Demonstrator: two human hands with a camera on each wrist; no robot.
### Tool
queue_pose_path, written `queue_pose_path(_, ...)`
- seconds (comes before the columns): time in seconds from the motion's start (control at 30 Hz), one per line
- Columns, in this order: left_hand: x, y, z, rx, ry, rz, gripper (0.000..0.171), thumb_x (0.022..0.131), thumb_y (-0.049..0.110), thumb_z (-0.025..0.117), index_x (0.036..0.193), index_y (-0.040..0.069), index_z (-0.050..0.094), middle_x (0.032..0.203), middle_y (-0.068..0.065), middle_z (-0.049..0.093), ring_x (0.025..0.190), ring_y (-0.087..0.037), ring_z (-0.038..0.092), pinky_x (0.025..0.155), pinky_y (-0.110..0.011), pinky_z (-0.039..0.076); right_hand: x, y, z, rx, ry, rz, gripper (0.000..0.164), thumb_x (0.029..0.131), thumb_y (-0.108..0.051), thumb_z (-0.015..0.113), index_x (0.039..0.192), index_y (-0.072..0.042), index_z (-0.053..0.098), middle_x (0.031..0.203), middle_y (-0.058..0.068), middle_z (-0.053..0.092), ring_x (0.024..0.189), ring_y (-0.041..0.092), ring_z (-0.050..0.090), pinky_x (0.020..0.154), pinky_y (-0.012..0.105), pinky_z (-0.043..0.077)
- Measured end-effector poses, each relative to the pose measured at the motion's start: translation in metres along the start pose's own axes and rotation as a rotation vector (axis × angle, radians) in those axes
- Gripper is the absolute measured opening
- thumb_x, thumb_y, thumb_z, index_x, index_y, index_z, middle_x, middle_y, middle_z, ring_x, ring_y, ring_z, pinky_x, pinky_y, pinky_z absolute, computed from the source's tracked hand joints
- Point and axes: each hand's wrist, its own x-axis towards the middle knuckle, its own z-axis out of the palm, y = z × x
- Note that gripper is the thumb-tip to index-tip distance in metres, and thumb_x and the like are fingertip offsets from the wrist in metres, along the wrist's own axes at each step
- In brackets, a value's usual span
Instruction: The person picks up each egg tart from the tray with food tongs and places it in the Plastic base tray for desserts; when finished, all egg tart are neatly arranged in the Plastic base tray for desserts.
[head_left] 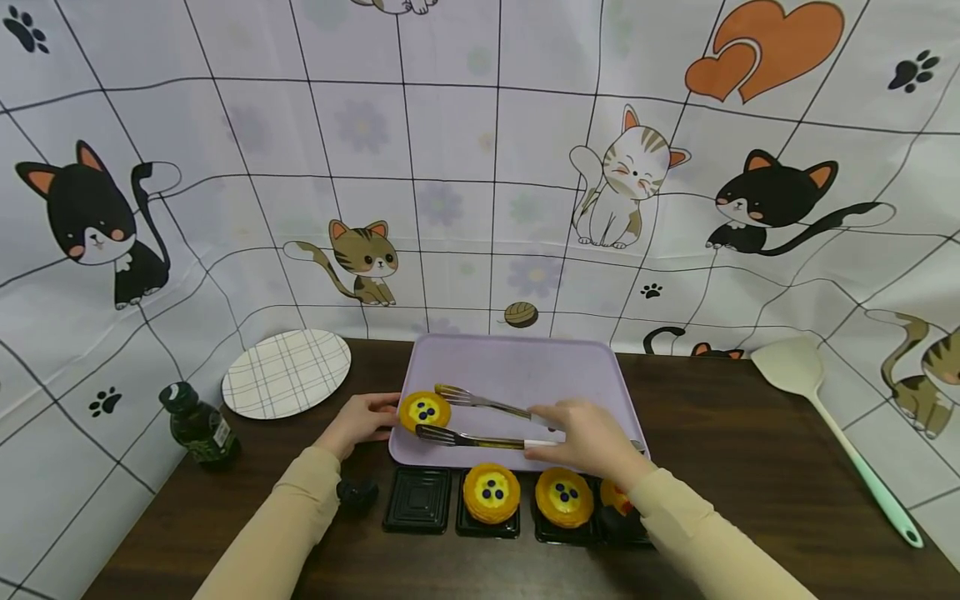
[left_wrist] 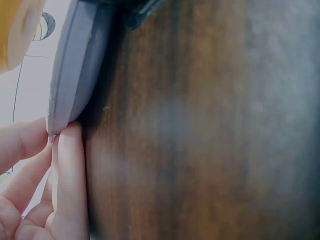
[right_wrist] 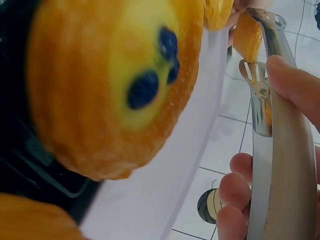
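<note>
A lilac tray (head_left: 517,367) lies against the back wall. My left hand (head_left: 362,423) pinches its left rim between thumb (left_wrist: 25,142) and fingers. At that end of the tray sits a yellow egg tart (head_left: 424,412) with dark blue berries. My right hand (head_left: 588,442) grips metal tongs (head_left: 480,440) with pale handles. The tong arms are spread, one tip on each side of the tart; whether they touch it I cannot tell. In the right wrist view, another berry tart (right_wrist: 115,90) looms close below the hand.
Black plastic trays line the lilac tray's front: one bare (head_left: 418,498), two with berry tarts (head_left: 491,493), and one with a tart (head_left: 617,497) partly hidden by my right sleeve. A checked plate (head_left: 287,373) and green bottle (head_left: 201,425) stand left; a spatula (head_left: 840,433) leans right.
</note>
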Motion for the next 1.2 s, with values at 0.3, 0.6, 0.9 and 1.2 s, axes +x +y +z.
queue_pose_path(0.3, 0.002, -0.001, 0.000, -0.004, -0.005, -0.005, 0.048, 0.090, 0.003, 0.062, 0.136, -0.001, 0.050, 0.118, -0.022, 0.059, 0.092, -0.019, 0.063, 0.077, -0.034, 0.058, -0.024, -0.003, -0.001, -0.009, 0.018, -0.092, 0.058, 0.076, -0.050, 0.074, 0.121, -0.014, 0.066, 0.090, -0.001, 0.066, 0.074, 0.012, 0.057, 0.060, 0.026, 0.049)
queue_pose_path(0.6, 0.001, -0.002, -0.002, -0.002, -0.024, 0.003, 0.049, 0.090, 0.005, 0.062, 0.136, -0.002, 0.049, 0.115, -0.021, 0.059, 0.092, -0.020, 0.063, 0.078, -0.034, 0.058, -0.043, -0.011, 0.000, 0.009, 0.025, -0.167, 0.055, 0.075, -0.048, 0.075, 0.119, -0.016, 0.067, 0.082, -0.007, 0.064, 0.063, 0.002, 0.048, 0.052, 0.018, 0.041)
queue_pose_path(0.9, 0.001, -0.002, -0.003, -0.014, -0.042, 0.013, 0.049, 0.090, 0.003, 0.061, 0.137, -0.004, 0.047, 0.115, -0.021, 0.059, 0.090, -0.018, 0.064, 0.079, -0.035, 0.058, -0.054, -0.013, 0.005, 0.009, 0.009, -0.177, 0.057, 0.075, -0.051, 0.074, 0.121, -0.016, 0.067, 0.088, -0.005, 0.066, 0.069, 0.006, 0.056, 0.056, 0.021, 0.047)
queue_pose_path(1.2, 0.001, -0.002, -0.002, -0.018, -0.038, 0.009, 0.050, 0.090, 0.004, 0.062, 0.137, -0.004, 0.047, 0.115, -0.021, 0.058, 0.090, -0.018, 0.063, 0.079, -0.035, 0.058, -0.057, -0.013, 0.009, -0.007, 0.024, -0.197, 0.056, 0.073, -0.049, 0.077, 0.118, -0.017, 0.068, 0.084, -0.006, 0.064, 0.064, 0.002, 0.051, 0.052, 0.018, 0.042)
